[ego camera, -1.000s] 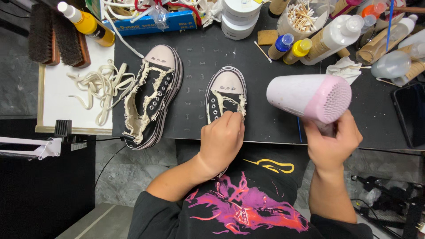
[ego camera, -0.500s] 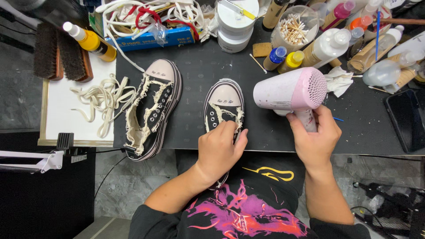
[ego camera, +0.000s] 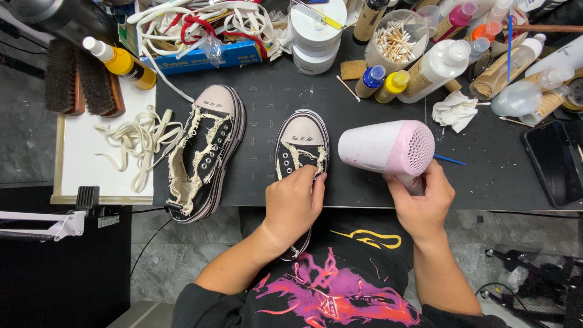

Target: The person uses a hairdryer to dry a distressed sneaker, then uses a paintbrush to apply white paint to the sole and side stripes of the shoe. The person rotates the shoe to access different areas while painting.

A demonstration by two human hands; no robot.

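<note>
My left hand (ego camera: 294, 204) grips the opening of a black canvas sneaker (ego camera: 301, 143) with a pale toe cap and frayed edges, holding it at the front edge of the black mat (ego camera: 261, 103). My right hand (ego camera: 422, 200) is shut on the handle of a pink hair dryer (ego camera: 386, 149), whose nozzle points left at that sneaker from close by. The matching sneaker (ego camera: 206, 152), unlaced, lies on the mat to the left, apart from both hands.
Loose cream laces (ego camera: 136, 143) lie on a white board at left, beside two brushes (ego camera: 82, 85) and a yellow bottle (ego camera: 118, 61). Bottles, jars, a cup of cotton swabs (ego camera: 395, 39), a blue box and a crumpled tissue (ego camera: 455, 109) crowd the back. A phone (ego camera: 555, 161) lies far right.
The view has shifted slightly. My right hand has brought the dryer lower and closer to the sneaker that my left hand holds.
</note>
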